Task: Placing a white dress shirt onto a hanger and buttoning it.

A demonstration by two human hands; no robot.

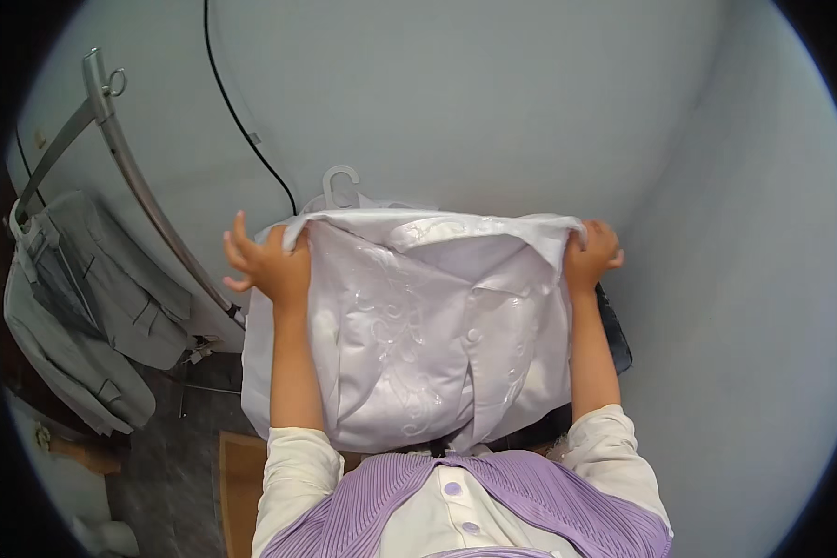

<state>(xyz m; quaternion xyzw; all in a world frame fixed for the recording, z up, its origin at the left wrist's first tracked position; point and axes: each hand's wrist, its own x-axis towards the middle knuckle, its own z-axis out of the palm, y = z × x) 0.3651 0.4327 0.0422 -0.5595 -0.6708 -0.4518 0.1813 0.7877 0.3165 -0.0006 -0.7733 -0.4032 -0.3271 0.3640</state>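
White jacket [409, 344] spread wide

It lies between the right hand [593, 256], gripping one corner, and the left hand [274, 265], well apart, bearing the other with fingers splayed, its pinch unclear. A hanger [327, 189] pokes up behind. A loose left hold might let the cloth sag and crease.
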